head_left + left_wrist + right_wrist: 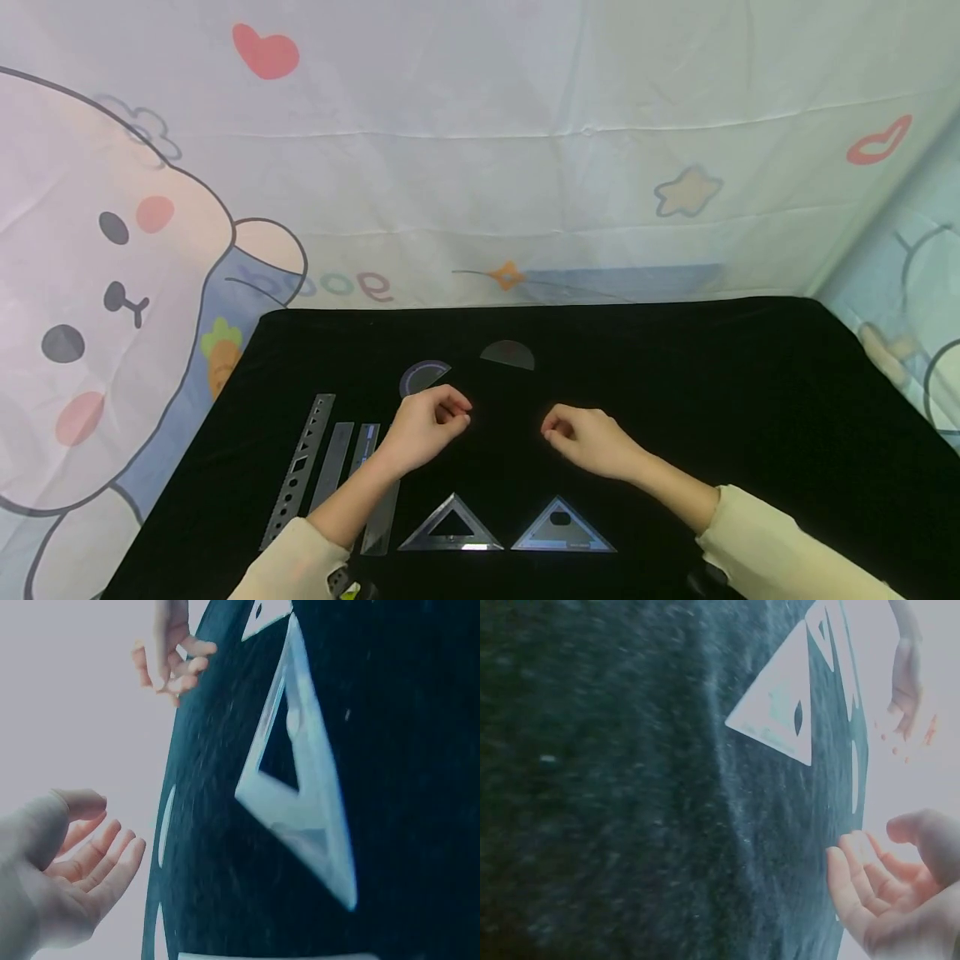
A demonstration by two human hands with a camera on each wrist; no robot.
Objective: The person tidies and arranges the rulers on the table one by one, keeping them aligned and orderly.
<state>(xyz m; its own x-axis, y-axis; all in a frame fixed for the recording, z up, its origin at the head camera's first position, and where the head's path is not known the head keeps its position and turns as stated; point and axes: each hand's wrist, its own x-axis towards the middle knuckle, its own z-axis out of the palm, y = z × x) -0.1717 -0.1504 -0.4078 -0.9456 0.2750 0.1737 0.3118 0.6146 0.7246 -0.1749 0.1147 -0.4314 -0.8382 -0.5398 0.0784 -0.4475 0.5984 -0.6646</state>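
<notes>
My left hand (425, 429) hovers over the black cloth with fingers loosely bent, holding nothing. Just behind it lies a clear protractor (420, 379), partly hidden by the hand. My right hand (596, 442) hangs opposite, likewise relaxed with nothing in it. A second, half-round protractor (508, 354) lies farther back, between the hands. Nearer to me are two clear set squares: one with a triangular cutout (433, 531), one with a smaller opening (564, 533). The left wrist view shows the first set square (319, 772) close up; the right wrist view shows the second set square (776, 705).
Several rulers lie side by side at the left, among them a long one with holes (298, 471) and a plain one (332, 462); my left forearm crosses above some of them. A black cloth (750, 400) covers the table. Behind it hangs a printed curtain (480, 192).
</notes>
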